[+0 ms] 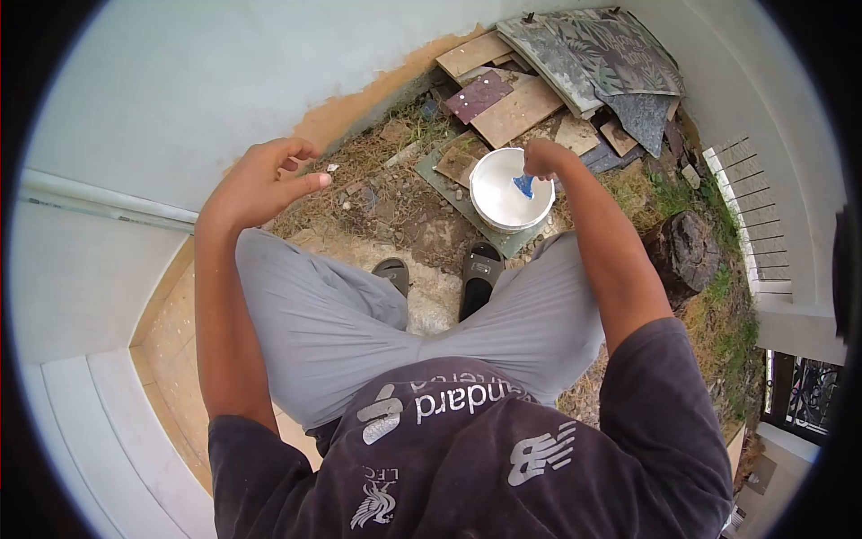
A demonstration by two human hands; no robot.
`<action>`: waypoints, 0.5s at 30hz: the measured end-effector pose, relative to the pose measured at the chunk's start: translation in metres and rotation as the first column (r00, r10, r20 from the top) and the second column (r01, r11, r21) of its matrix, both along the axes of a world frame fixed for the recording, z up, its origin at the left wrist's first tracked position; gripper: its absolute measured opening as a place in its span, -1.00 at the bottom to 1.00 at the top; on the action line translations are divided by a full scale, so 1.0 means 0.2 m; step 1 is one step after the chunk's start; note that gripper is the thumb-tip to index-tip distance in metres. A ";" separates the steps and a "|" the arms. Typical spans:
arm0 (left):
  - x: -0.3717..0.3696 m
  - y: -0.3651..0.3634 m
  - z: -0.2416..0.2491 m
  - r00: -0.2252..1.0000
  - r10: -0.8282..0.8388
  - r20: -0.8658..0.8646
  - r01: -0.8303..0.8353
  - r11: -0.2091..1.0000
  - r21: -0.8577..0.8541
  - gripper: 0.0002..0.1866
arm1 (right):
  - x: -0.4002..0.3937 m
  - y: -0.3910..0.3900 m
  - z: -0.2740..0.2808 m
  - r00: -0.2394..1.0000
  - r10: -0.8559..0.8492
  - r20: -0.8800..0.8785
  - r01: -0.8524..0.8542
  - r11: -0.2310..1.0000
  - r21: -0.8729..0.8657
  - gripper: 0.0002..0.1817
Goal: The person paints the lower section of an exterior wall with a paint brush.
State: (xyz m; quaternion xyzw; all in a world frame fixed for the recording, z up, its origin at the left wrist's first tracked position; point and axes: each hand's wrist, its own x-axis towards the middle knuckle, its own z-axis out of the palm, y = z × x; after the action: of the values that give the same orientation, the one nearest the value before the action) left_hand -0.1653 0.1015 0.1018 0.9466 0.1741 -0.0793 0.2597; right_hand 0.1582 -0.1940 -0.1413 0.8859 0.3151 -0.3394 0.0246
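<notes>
Jutting from right-hand fingers (540,160) — blue brush (523,185), over white bucket (490,190).

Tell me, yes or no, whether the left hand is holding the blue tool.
No, the right hand grips the blue tool over the bucket, and the left hand is open.

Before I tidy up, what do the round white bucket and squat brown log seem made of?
Round white bucket: probably plastic, smooth, slightly shiny, given its even, rounded rim. Squat brown log: apparently wood, rough and matte, given its cracked, weathered surface.
</notes>
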 end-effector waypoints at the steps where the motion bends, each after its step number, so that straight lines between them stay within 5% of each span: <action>1: -0.05 -0.01 0.11 1.000 0.003 0.009 -0.003 0.999 0.047 -0.51 | -0.01 0.01 0.05 1.000 -0.021 0.001 0.021 1.000 0.006 -0.78; 7: -0.12 0.01 0.45 0.975 -0.130 0.179 0.094 0.975 0.200 -0.55 | -0.06 0.04 0.30 0.994 -0.097 0.051 0.100 0.993 -0.061 -0.76; 15: -0.14 0.22 0.06 0.980 -0.171 0.101 0.155 0.976 0.154 -0.54 | -0.07 -0.05 0.36 0.982 -0.173 0.074 0.169 0.984 0.047 -0.83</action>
State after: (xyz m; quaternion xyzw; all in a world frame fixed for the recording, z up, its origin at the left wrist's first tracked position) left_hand -0.1932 0.1462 0.1143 0.9771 0.0859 -0.0333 0.1920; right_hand 0.1441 -0.2042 -0.0698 0.9226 0.2436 -0.2989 -0.0104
